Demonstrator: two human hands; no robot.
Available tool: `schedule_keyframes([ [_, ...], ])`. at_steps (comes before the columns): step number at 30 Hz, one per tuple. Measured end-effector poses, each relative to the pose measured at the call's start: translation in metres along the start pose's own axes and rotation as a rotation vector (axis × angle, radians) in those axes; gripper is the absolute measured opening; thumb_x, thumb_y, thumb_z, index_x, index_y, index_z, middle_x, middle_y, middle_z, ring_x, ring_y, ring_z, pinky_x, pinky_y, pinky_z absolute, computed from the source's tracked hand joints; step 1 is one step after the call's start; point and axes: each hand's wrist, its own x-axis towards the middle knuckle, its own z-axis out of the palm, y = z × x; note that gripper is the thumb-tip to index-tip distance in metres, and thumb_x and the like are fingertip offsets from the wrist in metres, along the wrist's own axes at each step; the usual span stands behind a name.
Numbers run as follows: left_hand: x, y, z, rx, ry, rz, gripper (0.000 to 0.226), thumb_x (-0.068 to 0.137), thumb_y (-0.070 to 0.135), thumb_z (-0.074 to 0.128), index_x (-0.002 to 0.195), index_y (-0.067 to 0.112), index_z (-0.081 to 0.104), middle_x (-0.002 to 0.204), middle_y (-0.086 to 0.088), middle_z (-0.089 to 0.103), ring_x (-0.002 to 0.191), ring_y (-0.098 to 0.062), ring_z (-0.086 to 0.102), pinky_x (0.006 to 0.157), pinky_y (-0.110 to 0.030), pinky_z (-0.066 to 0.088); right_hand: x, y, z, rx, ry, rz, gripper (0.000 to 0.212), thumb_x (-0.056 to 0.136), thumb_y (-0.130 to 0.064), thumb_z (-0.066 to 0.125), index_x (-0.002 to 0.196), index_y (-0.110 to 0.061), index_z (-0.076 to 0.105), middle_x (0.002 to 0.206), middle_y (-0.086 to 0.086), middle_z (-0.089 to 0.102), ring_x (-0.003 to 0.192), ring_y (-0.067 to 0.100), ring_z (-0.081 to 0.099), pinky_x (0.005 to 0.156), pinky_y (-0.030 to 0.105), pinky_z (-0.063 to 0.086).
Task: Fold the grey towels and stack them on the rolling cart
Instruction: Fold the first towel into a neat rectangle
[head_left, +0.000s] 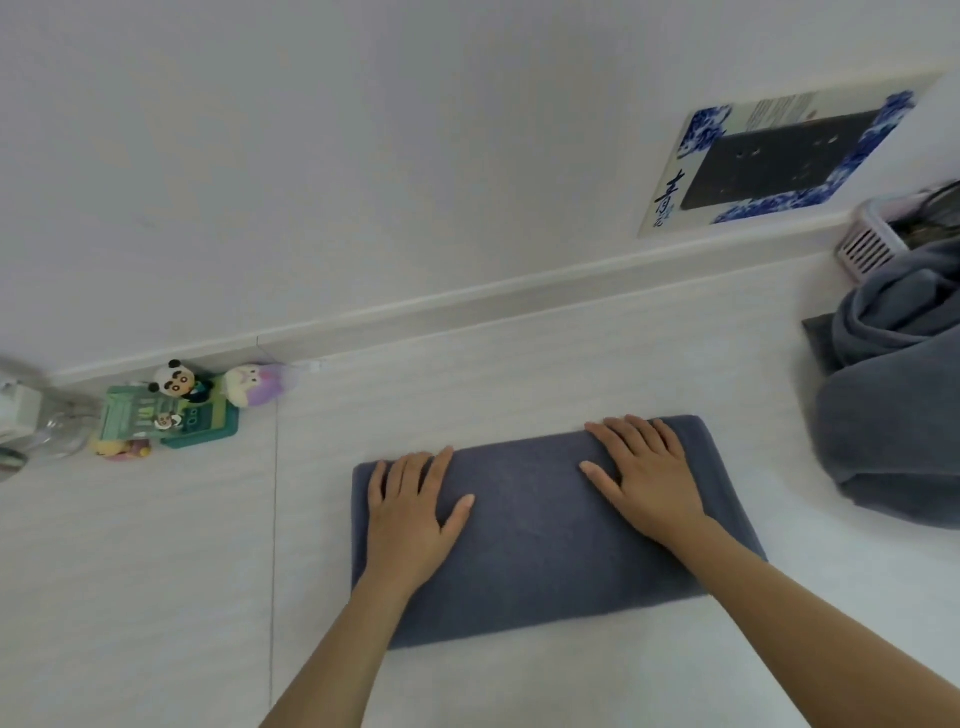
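White table (519, 364): left hand (410, 514), right hand (649, 478) flat, fingers released, on folded grey towel (535, 535).

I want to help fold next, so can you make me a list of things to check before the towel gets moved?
1. Towel folded into a neat rectangle: ok.
2. Left hand flat on towel, fingers open: ok.
3. Right hand flat on towel: ok.
4. More towels waiting: ok, a grey pile sits at the right.
5. Toys clear of the towel: ok, they stand apart at the left by the wall.
6. Cart ready for stacking: cannot tell, no cart in view.
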Motion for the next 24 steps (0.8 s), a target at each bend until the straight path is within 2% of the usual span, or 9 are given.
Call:
schedule_keyframes([
  [2, 0.013, -0.008, -0.013, -0.069, -0.107, 0.007, 0.079, 0.079, 0.079, 0.023, 0.135, 0.028, 0.046, 0.128, 0.002, 0.051, 0.121, -0.020, 0.042, 0.107, -0.036, 0.015, 0.010, 0.007, -0.009, 0.024, -0.054, -0.025, 0.086, 0.078, -0.078, 0.004, 0.134, -0.027, 0.045, 0.134, -0.002, 0.047, 0.124, 0.022, 0.040, 0.107, 0.036, 0.018],
  [4, 0.033, -0.011, -0.027, -0.136, -0.285, 0.015, 0.085, 0.065, 0.085, 0.029, 0.125, 0.029, 0.051, 0.121, 0.007, 0.053, 0.114, -0.017, 0.044, 0.099, -0.031, 0.025, 0.026, 0.011, -0.022, 0.051, -0.178, -0.052, 0.082, 0.072, -0.080, 0.017, 0.126, -0.026, 0.048, 0.125, -0.002, 0.051, 0.115, 0.022, 0.044, 0.099, 0.036, 0.027],
  [8, 0.061, -0.007, -0.045, -0.170, -0.527, 0.022, 0.060, 0.065, 0.076, 0.063, 0.087, 0.019, 0.063, 0.090, 0.003, 0.064, 0.087, -0.019, 0.059, 0.080, -0.032, 0.046, 0.049, 0.009, -0.039, 0.097, -0.425, -0.107, 0.043, 0.083, -0.064, 0.052, 0.099, -0.024, 0.052, 0.096, -0.004, 0.059, 0.088, 0.017, 0.051, 0.091, 0.034, 0.033],
  [11, 0.061, -0.004, -0.055, -0.238, -0.635, -0.027, 0.053, 0.067, 0.066, 0.071, 0.089, 0.018, 0.067, 0.090, 0.003, 0.066, 0.084, -0.015, 0.060, 0.073, -0.028, 0.046, 0.045, 0.010, -0.041, 0.125, -0.459, -0.104, 0.038, 0.083, -0.059, 0.056, 0.089, -0.022, 0.051, 0.091, -0.003, 0.050, 0.085, 0.016, 0.045, 0.081, 0.032, 0.030],
  [14, 0.063, -0.005, -0.071, -0.367, -0.654, -0.048, 0.042, 0.068, 0.062, 0.073, 0.088, 0.024, 0.067, 0.089, 0.009, 0.066, 0.086, -0.011, 0.061, 0.074, -0.024, 0.047, 0.042, 0.012, -0.055, 0.343, -0.503, -0.039, 0.039, 0.082, -0.053, 0.063, 0.090, -0.016, 0.055, 0.092, -0.001, 0.057, 0.088, 0.018, 0.052, 0.072, 0.029, 0.037],
  [17, 0.068, -0.002, -0.101, -0.365, -0.509, -0.036, 0.041, 0.073, 0.061, 0.069, 0.072, 0.021, 0.062, 0.075, 0.006, 0.064, 0.073, -0.011, 0.059, 0.063, -0.024, 0.043, 0.041, 0.009, -0.092, 0.421, -0.454, -0.074, 0.030, 0.081, -0.047, 0.067, 0.091, -0.021, 0.056, 0.090, -0.003, 0.061, 0.086, 0.015, 0.055, 0.065, 0.019, 0.038],
  [20, 0.074, 0.000, -0.139, -0.354, -0.227, 0.002, 0.048, 0.077, 0.066, 0.059, 0.063, 0.021, 0.053, 0.064, 0.007, 0.059, 0.066, -0.013, 0.056, 0.059, -0.027, 0.040, 0.040, 0.006, -0.128, 0.462, -0.231, -0.116, 0.024, 0.084, -0.044, 0.064, 0.098, -0.024, 0.060, 0.091, -0.008, 0.063, 0.085, 0.012, 0.055, 0.066, 0.008, 0.035],
  [22, 0.074, -0.002, -0.158, -0.255, -0.007, 0.101, 0.055, 0.076, 0.075, 0.043, 0.061, 0.022, 0.049, 0.059, 0.007, 0.055, 0.063, -0.014, 0.054, 0.058, -0.030, 0.041, 0.038, 0.005, -0.142, 0.371, 0.016, -0.172, 0.035, 0.084, -0.057, 0.054, 0.101, -0.027, 0.062, 0.089, -0.006, 0.067, 0.086, 0.018, 0.058, 0.078, 0.021, 0.038],
  [24, 0.068, -0.002, -0.167, -0.166, 0.180, 0.251, 0.054, 0.082, 0.070, 0.033, 0.058, 0.023, 0.043, 0.054, 0.007, 0.047, 0.058, -0.017, 0.048, 0.057, -0.033, 0.034, 0.032, 0.004, -0.146, 0.217, 0.244, -0.240, 0.053, 0.078, -0.066, 0.038, 0.098, -0.026, 0.065, 0.077, 0.000, 0.066, 0.078, 0.026, 0.058, 0.077, 0.035, 0.034],
])
